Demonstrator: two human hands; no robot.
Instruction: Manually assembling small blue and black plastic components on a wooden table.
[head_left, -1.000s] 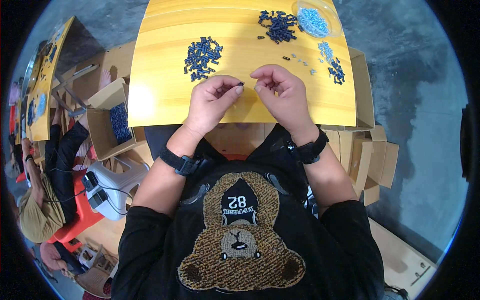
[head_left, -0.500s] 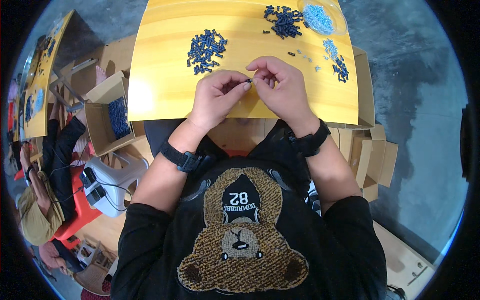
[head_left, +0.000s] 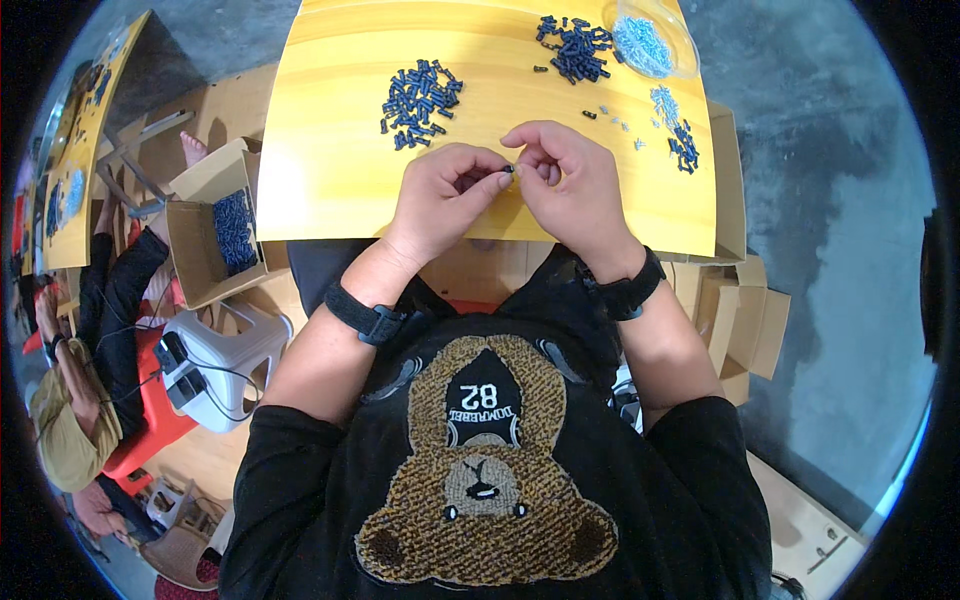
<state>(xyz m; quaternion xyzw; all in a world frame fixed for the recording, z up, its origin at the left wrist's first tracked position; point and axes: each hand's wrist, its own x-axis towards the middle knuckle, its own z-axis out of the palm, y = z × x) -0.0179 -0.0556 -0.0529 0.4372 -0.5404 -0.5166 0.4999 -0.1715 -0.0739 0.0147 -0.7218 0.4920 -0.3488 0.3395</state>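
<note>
Just above the table's near edge, my left hand [head_left: 446, 200] pinches a small black part [head_left: 508, 169] between thumb and fingertips. My right hand [head_left: 575, 190] meets it there, its thumb tip touching or very close to the part and its index finger arched above. Whatever sits in the right fingertips is too small to make out. Beyond my left hand lies a heap of small black parts [head_left: 421, 102]. Farther off, right of centre, is another black heap [head_left: 577, 50]. A clear round tub [head_left: 690, 68] of pale blue small pieces stands at the far right.
On the yellow table [head_left: 330, 180], pale pieces [head_left: 663, 103] and black parts [head_left: 684, 148] lie at the right. A cardboard box [head_left: 190, 245] with dark parts stands left, near a white stool [head_left: 225, 345]. More boxes [head_left: 740, 320] are at the right. Another person [head_left: 75, 410] sits far left.
Both hands shift slightly to the right and toward me in the picture, still together at the fingertips. The black part stays in the left pinch. The table view has shifted slightly.
</note>
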